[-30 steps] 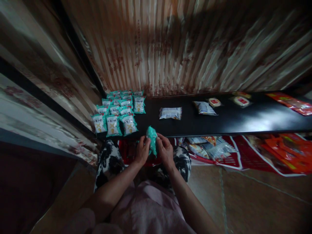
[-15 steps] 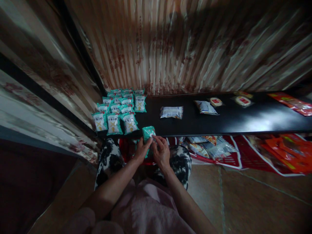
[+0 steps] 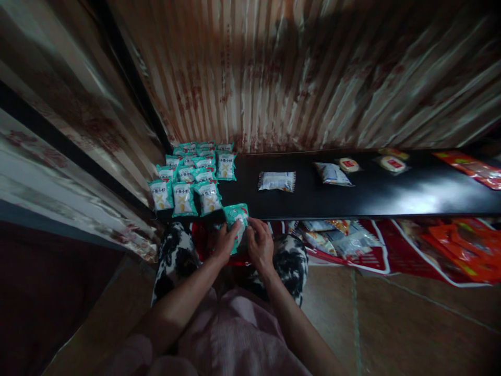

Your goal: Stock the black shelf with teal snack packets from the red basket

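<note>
My left hand [image 3: 224,243] is closed on a teal-and-white snack packet [image 3: 237,213], thumb across its face. The packet is tilted over the shelf's front edge, above my lap. At the packet's right edge, the curled finger and thumb of my right hand [image 3: 261,241] pinch it; the exact contact is partly hidden. Several matching teal snack packets [image 3: 183,198] stand in close rows at the left end of the black shelf [image 3: 305,201], just beyond my left hand.
Farther right on the shelf lie a white packet [image 3: 277,181], another pale packet [image 3: 333,174], round wrapped snacks [image 3: 392,164] and a red-orange package [image 3: 469,168]. Below the front edge, red bags [image 3: 405,250] hold clear packs [image 3: 354,240] and orange packages [image 3: 465,245]. A curtain [image 3: 250,78] hangs behind.
The held packet has turned slightly and moved a little left, showing more of its face. My right fingers have slid from its middle to its right edge.
</note>
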Tool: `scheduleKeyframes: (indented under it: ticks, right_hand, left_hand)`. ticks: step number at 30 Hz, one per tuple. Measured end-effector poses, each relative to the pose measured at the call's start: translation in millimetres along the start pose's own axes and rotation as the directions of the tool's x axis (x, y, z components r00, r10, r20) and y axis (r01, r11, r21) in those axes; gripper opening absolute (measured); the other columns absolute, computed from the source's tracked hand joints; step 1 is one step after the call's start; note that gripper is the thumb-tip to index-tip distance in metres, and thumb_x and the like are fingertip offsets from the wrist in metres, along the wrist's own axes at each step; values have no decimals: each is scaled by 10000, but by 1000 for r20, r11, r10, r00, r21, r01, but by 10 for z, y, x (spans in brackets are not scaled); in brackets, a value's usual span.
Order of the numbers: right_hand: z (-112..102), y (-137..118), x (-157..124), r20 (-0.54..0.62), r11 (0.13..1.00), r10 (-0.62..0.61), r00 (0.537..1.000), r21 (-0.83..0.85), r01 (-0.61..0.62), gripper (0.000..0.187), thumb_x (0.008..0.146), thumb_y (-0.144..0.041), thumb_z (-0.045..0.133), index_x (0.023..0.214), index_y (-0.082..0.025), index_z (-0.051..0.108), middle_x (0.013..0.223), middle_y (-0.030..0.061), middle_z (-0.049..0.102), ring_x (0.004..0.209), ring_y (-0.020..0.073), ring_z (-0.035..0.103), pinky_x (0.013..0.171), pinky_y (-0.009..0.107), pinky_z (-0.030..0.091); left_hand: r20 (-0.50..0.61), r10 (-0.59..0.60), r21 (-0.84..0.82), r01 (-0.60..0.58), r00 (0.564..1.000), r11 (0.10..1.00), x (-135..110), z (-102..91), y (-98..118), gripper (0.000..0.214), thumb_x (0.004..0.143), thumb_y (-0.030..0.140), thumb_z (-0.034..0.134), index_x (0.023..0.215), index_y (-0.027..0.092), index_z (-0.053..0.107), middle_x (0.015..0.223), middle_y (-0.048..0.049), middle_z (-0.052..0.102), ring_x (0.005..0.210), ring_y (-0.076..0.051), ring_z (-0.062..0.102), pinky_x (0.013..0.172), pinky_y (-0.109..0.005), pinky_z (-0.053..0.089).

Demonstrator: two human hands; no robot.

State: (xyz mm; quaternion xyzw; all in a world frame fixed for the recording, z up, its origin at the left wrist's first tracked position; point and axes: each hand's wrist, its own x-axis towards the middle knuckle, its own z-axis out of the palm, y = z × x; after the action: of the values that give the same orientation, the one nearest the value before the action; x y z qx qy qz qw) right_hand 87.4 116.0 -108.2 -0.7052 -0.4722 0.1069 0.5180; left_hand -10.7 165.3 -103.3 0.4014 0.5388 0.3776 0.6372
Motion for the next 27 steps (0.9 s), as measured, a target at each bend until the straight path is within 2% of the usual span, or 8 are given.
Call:
scheduleKeyframes:
  ticks: [5, 8, 11, 14, 18, 24, 27]
  right_hand:
    - [-30, 36, 61, 61, 980, 189, 980, 53, -192, 479, 821, -485, 463, 1123, -147, 617, 1114, 144, 631, 1048, 264, 569, 924, 429, 443]
    - [-85, -15, 89, 194, 917, 337, 921, 153, -368, 547, 805, -552, 478, 1144, -145, 612, 1105, 132, 658, 1026, 270, 600, 885, 394, 468]
    - [-130, -58, 91, 330, 862, 368, 869, 231, -452, 554, 808, -599, 469, 1095, -159, 644, 1034, 97, 693, 958, 263, 628, 809, 353, 493]
    - [-121, -39, 67, 369, 841, 341, 865, 291, -456, 575, 801, -629, 467, 1084, -165, 656, 933, 74, 716, 894, 257, 640, 734, 328, 506]
    - [-71, 16, 46, 289, 850, 340, 895, 313, -424, 626, 764, -657, 492, 1064, -137, 670, 840, 79, 721, 843, 261, 645, 702, 324, 509]
    - [-77, 3, 75, 226, 892, 343, 912, 226, -392, 587, 767, -637, 499, 1049, -153, 677, 934, 81, 723, 854, 258, 650, 728, 327, 510]
    - [-80, 9, 78, 213, 900, 340, 916, 210, -383, 580, 766, -629, 506, 1060, -159, 676, 944, 83, 725, 856, 262, 652, 736, 332, 510]
  left_hand:
    - [53, 3, -63, 0, 999, 998, 5, -11, 1, 420, 672, 498, 675, 948, 182, 684, 838, -58, 711, 878, -209, 655, 784, -289, 497]
    - [55, -10, -124, 17, 998, 992, 2, -16, -8, 455, 656, 495, 695, 976, 171, 682, 860, -65, 715, 894, -216, 658, 818, -307, 496]
    - [50, -29, -179, 38, 998, 983, 6, -17, -42, 497, 640, 510, 707, 982, 151, 680, 906, -85, 715, 929, -234, 654, 845, -327, 494]
    - [65, -43, -213, 56, 997, 975, 20, -14, -87, 523, 636, 534, 707, 977, 139, 679, 950, -98, 711, 958, -246, 647, 861, -338, 490]
    - [85, -27, -213, 44, 996, 976, 40, -13, -128, 523, 650, 548, 693, 976, 139, 681, 974, -100, 706, 966, -244, 641, 858, -325, 486]
    - [83, 68, -119, -58, 994, 991, 46, -49, -94, 411, 716, 506, 640, 964, 181, 683, 990, -54, 696, 955, -203, 623, 861, -297, 461]
    - [82, 52, -143, -40, 995, 989, 31, -52, -53, 395, 711, 498, 651, 953, 187, 682, 982, -51, 693, 960, -206, 615, 870, -304, 449]
